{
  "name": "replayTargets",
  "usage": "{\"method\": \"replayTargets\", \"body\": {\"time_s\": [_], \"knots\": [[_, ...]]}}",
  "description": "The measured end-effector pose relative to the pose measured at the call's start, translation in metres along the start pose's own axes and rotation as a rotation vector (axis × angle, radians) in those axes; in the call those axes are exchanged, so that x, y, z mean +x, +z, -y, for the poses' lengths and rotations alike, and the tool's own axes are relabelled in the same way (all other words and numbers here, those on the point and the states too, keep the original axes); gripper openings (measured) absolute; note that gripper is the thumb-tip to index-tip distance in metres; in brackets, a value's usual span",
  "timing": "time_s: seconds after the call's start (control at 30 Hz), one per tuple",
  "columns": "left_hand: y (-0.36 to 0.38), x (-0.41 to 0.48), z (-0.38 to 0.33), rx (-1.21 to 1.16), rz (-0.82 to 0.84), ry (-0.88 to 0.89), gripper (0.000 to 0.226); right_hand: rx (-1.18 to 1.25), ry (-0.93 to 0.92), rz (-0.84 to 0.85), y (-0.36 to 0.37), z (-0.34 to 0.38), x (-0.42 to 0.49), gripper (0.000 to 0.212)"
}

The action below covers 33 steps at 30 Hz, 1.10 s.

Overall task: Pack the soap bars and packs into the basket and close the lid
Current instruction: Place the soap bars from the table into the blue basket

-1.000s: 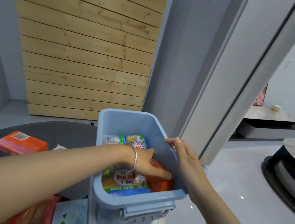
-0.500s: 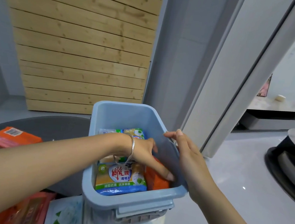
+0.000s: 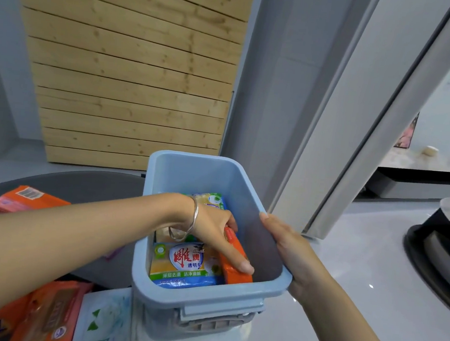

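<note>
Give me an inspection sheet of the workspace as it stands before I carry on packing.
Surface: dark grey round table left of the blue basket; basket's support unclear.
Job's things: blue basket open, no lid on it; blue-and-yellow soap pack flat inside, second pack behind it; orange soap pack on edge to its right; orange pack with barcode on the table; Tide packs at lower left.
Clutter: white leaf-print item beside the Tide packs.
Grippers: left hand grips the orange soap pack; right hand holds the basket's right rim.
Cables: nothing seen.
Surroundings: wooden slat panel, white floor.
</note>
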<state>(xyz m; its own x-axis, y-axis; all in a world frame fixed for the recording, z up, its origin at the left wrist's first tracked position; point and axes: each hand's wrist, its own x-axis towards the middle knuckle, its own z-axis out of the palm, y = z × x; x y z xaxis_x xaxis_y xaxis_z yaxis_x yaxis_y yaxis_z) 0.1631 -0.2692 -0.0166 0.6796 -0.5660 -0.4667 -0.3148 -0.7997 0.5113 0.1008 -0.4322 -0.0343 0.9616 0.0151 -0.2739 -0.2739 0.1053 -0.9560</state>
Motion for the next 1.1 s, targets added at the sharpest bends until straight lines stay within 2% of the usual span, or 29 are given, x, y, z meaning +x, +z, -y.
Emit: {"method": "replayTargets", "body": {"time_s": [0.07, 0.13, 0.27, 0.43, 0.6, 0.77, 0.97, 1.1], "knots": [[0.005, -0.001, -0.001, 0.006, 0.001, 0.01, 0.114, -0.011, -0.016, -0.011, 0.0, -0.001, 0.001, 0.029], [0.012, 0.0, -0.002, -0.032, -0.018, 0.034, 0.108, 0.0, -0.024, -0.011, 0.0, -0.001, 0.0, 0.029], [0.016, 0.002, -0.006, 0.003, -0.23, 0.086, 0.104, 0.062, -0.038, 0.007, 0.002, -0.001, -0.001, 0.028], [0.027, 0.009, -0.011, 0.046, -0.324, 0.08, 0.102, 0.091, -0.033, 0.01, 0.004, 0.001, -0.003, 0.025], [0.021, 0.007, -0.003, -0.169, -0.43, 0.097, 0.102, 0.045, -0.041, 0.012, 0.004, 0.001, -0.004, 0.027], [0.033, 0.009, -0.009, -0.054, -0.481, 0.188, 0.09, 0.024, -0.046, -0.022, 0.005, 0.003, -0.006, 0.023], [0.031, 0.004, -0.007, 0.022, -0.519, 0.204, 0.089, -0.041, -0.053, -0.038, 0.008, 0.005, -0.008, 0.022], [0.036, 0.005, -0.006, 0.285, -0.403, 0.123, 0.093, -0.036, -0.067, -0.064, 0.009, 0.003, -0.007, 0.021]]}}
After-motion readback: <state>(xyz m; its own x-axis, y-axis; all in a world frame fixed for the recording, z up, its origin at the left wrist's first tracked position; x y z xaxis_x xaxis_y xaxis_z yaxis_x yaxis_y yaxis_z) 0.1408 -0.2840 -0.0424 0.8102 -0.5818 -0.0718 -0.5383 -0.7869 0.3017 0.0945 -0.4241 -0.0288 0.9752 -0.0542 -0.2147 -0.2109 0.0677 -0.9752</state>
